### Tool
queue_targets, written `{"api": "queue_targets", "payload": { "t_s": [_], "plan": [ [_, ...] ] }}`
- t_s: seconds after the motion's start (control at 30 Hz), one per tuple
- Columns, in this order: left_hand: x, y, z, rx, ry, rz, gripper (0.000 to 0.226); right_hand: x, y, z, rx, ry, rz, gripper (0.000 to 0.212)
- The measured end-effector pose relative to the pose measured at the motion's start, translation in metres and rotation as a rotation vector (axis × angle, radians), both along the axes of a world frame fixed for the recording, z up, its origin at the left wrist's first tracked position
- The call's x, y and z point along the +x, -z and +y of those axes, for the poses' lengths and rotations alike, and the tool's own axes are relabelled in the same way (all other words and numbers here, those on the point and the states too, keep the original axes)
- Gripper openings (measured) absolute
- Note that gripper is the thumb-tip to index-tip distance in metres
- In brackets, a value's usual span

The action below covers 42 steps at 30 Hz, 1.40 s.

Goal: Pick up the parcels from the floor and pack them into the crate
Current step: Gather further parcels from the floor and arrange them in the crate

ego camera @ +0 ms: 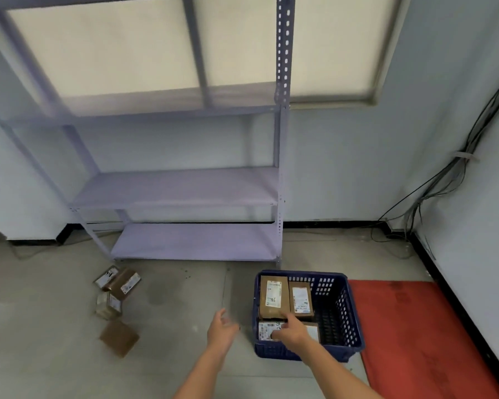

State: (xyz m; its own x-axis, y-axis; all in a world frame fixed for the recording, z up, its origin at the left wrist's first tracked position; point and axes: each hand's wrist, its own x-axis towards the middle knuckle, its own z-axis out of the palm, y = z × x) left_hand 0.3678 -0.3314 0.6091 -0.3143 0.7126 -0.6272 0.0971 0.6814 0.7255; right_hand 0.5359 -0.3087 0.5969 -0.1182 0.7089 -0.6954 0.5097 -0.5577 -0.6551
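A dark blue slotted crate [344, 309] stands on the floor with several brown cardboard parcels inside, two [272, 295] lying side by side at its far left. My right hand [290, 329] reaches into the crate's near left corner and rests, fingers down, on a parcel with a white label [267, 331] there. My left hand [222, 329] hovers open over the bare floor just left of the crate, holding nothing. Several parcels lie on the floor at the left: two leaning together [118, 280], one shiny [108, 305], one plain brown [118, 338].
A grey metal shelf rack [185, 185] stands against the wall behind the crate. A red mat [415, 335] lies right of the crate. Black cables [432, 191] run down the right corner. Grey floor stretches between the loose parcels and the crate.
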Motion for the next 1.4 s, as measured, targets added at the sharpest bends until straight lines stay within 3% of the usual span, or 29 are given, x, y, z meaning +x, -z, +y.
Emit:
{"api": "queue_targets", "payload": {
  "t_s": [0.3,0.53,0.97,1.4],
  "plan": [
    [-0.201,0.008,0.038,0.033,-0.037,-0.015,0.06,-0.201,-0.002,0.045,0.026,0.007,0.026,0.074],
    [-0.344,0.011,0.061,0.013,-0.093,-0.003,0.063,-0.359,-0.011,0.072,-0.058,0.002,0.131,0.068],
    [-0.531,0.035,0.164,0.0,-0.127,0.006,0.065,-0.535,0.021,0.178,-0.12,0.045,0.161,0.072],
    [-0.739,0.072,0.213,-0.045,0.004,-0.108,0.068,-0.721,0.051,0.202,-0.128,0.183,0.147,0.078]
  ]
}}
